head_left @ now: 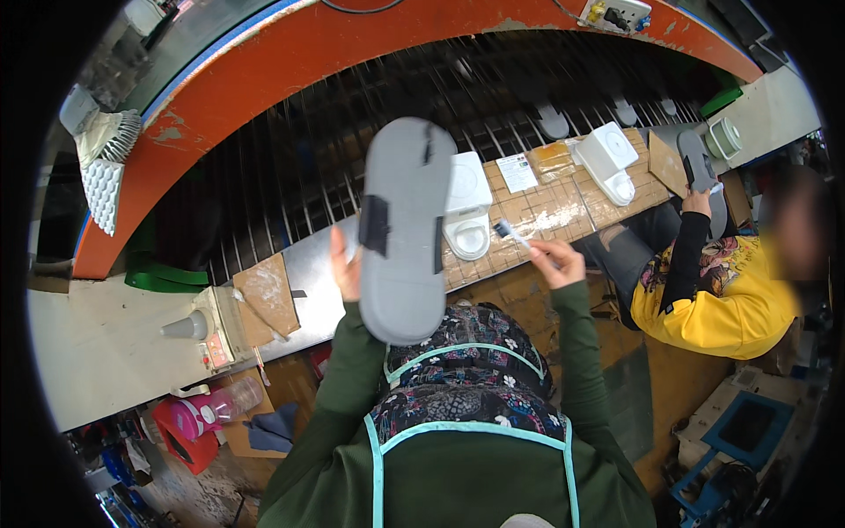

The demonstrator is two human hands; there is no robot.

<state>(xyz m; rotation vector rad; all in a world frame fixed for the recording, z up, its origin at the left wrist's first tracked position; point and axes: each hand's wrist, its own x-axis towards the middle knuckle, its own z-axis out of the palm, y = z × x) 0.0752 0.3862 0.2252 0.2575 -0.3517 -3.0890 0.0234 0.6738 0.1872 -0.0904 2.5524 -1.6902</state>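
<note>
We see the grey shoe sole (405, 231) raised above the workbench (546, 211), our left hand (345, 264) clamped on its edge. Our right hand (558, 262), right of the sole, grips a small brush (510, 232); brushing looks unfinished. A white rectangular label (517, 172) lies beyond the brush.

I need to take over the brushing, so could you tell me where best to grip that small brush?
Grip the brush by its handle's lower end, coming from the right, where the right hand pinches it. The bristle head points up-left toward the grey sole in the left hand, so keep that end free.
</note>
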